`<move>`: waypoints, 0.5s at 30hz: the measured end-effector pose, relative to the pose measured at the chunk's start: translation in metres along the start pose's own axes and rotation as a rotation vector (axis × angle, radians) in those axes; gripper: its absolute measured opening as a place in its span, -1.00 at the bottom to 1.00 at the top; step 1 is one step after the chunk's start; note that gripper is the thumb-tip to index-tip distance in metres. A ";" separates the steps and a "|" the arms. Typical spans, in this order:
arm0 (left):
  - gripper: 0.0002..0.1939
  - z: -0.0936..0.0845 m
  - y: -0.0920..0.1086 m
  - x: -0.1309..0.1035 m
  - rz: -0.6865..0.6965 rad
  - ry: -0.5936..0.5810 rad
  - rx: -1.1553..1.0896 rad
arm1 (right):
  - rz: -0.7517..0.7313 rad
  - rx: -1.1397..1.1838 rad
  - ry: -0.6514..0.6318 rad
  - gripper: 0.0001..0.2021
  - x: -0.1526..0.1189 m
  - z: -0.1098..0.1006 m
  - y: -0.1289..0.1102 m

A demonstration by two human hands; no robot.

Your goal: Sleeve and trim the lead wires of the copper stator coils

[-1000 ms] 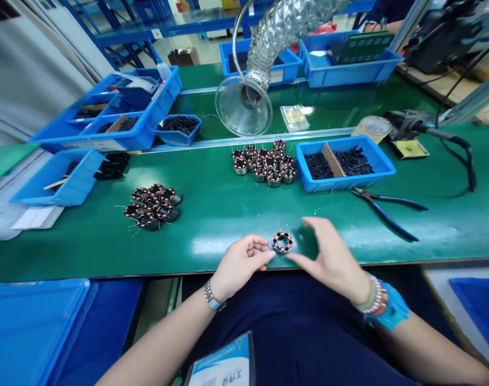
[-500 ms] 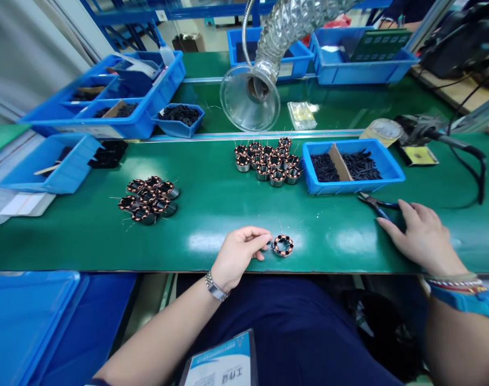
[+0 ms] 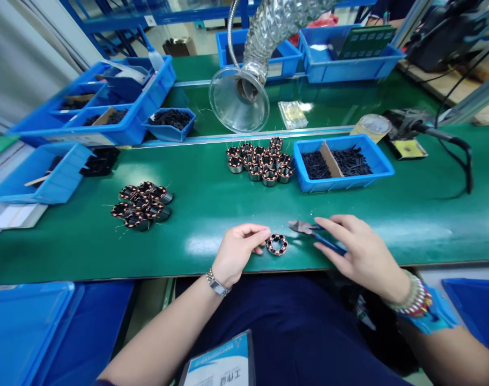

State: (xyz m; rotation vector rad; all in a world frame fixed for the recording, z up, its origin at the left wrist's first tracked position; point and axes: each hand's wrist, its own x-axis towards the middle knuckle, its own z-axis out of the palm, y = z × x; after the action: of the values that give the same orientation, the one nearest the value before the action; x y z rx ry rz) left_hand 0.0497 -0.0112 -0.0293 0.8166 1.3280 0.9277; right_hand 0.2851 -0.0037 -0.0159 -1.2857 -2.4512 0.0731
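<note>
My left hand (image 3: pixel 239 250) is pinched at the left edge of a small motor stator (image 3: pixel 277 245) wound with copper, near the bench's front edge. Whether the fingertips grip its rim or a thin wire end is too small to tell. To the right, my right hand (image 3: pixel 359 252) holds cutting pliers (image 3: pixel 302 228) by their blue handles. Their jaws point left toward the stator, a short gap away from it. Behind stands a cluster of stators (image 3: pixel 260 161) with thin wires sticking up. Another stator cluster (image 3: pixel 141 205) is at the left.
A blue bin (image 3: pixel 343 185) of black strips stands behind the pliers. A clear funnel hood (image 3: pixel 239 102) on a foil duct hangs over the bench (image 3: pixel 204 214). Blue trays (image 3: pixel 127 131) fill the back left. A soldering iron (image 3: pixel 441 134) rests at the right.
My right hand has carried the pliers left, from below the bin to near the stator. My left hand stays at the stator's edge. The whole view has shifted slightly.
</note>
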 end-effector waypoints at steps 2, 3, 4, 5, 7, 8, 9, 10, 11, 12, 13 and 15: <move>-0.80 0.000 0.000 0.000 0.023 -0.008 0.010 | -0.068 -0.027 -0.045 -0.60 0.008 0.002 -0.010; -0.81 0.001 0.000 0.000 0.032 -0.012 0.013 | -0.083 -0.047 -0.062 -0.60 0.012 0.002 -0.012; -0.81 0.001 0.000 0.000 0.039 -0.014 0.014 | -0.088 -0.066 -0.079 -0.61 0.014 0.002 -0.014; -0.82 0.001 0.000 0.000 0.043 -0.016 0.013 | -0.090 -0.084 -0.092 -0.61 0.017 0.002 -0.015; -0.83 0.002 -0.001 0.000 0.051 -0.016 0.012 | -0.089 -0.107 -0.102 -0.62 0.020 0.002 -0.016; -0.84 0.002 -0.001 0.001 0.055 -0.013 0.013 | -0.090 -0.111 -0.106 -0.62 0.021 0.001 -0.017; -0.85 0.002 -0.001 0.001 0.059 -0.010 0.016 | -0.093 -0.112 -0.111 -0.62 0.021 0.001 -0.017; -0.85 0.002 0.000 0.001 0.063 -0.005 0.020 | -0.096 -0.113 -0.118 -0.63 0.022 0.000 -0.017; -0.85 0.003 0.000 0.001 0.067 0.000 0.023 | -0.100 -0.114 -0.125 -0.63 0.022 -0.001 -0.018; -0.86 0.003 0.000 0.001 0.071 0.005 0.026 | -0.103 -0.116 -0.134 -0.63 0.022 -0.002 -0.018; -0.86 0.003 0.000 0.001 0.074 0.008 0.028 | -0.105 -0.118 -0.144 -0.64 0.023 -0.003 -0.019; -0.88 0.003 0.001 0.001 0.081 0.012 0.035 | -0.105 -0.122 -0.157 -0.64 0.023 -0.005 -0.019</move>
State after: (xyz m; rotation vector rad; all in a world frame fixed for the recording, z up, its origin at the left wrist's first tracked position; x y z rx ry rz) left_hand 0.0525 -0.0098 -0.0286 0.8981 1.3329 0.9766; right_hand 0.2596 0.0034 -0.0004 -1.2401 -2.6898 -0.0038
